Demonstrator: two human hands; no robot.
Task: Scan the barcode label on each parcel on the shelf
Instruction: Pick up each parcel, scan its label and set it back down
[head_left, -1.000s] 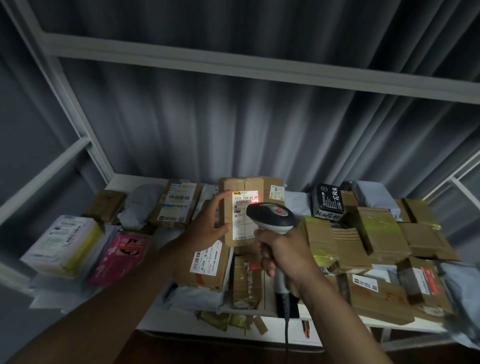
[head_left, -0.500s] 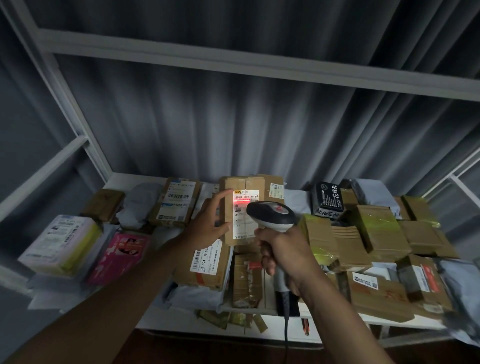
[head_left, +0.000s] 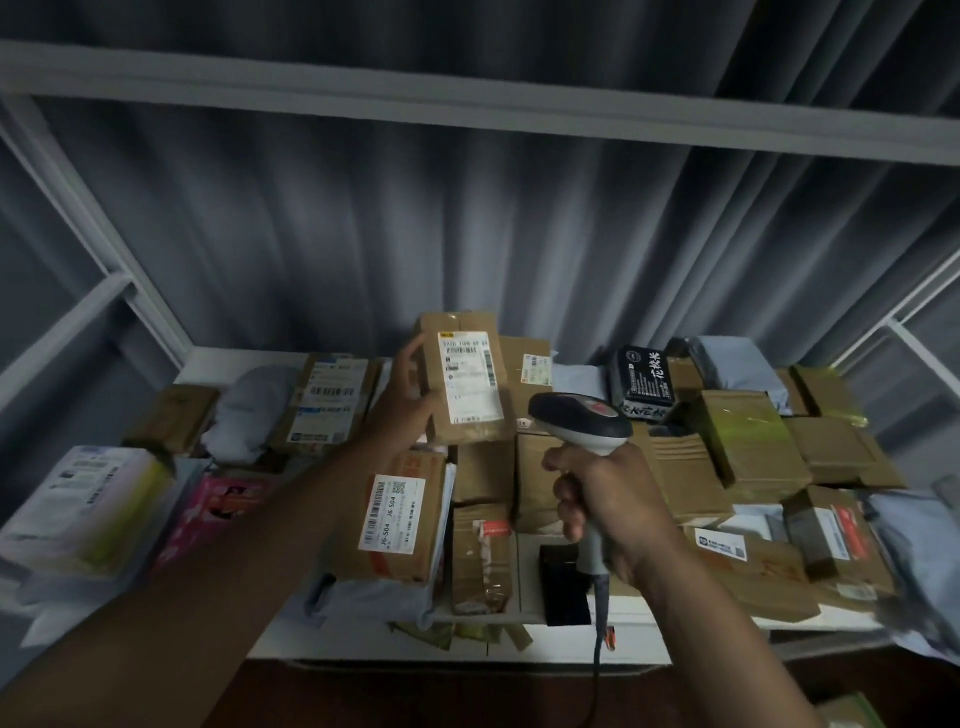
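Note:
My left hand grips a tall brown cardboard parcel by its left edge and holds it upright above the pile, its white barcode label facing me. My right hand grips the handle of a grey corded barcode scanner, whose head sits just right of and below that parcel. No red light shows on the label. Below my left wrist lies a brown parcel with a label marked J6-S04. Several more parcels cover the white shelf.
Left of the pile lie a pink packet, a white-and-yellow box and a labelled box. A black packet and taped brown boxes fill the right side. A white frame bar crosses overhead; grey curtain hangs behind.
My left hand has lifted the tall parcel higher and clear of the pile. The scanner has drawn back to the right and down, and the red scan light on the label is gone.

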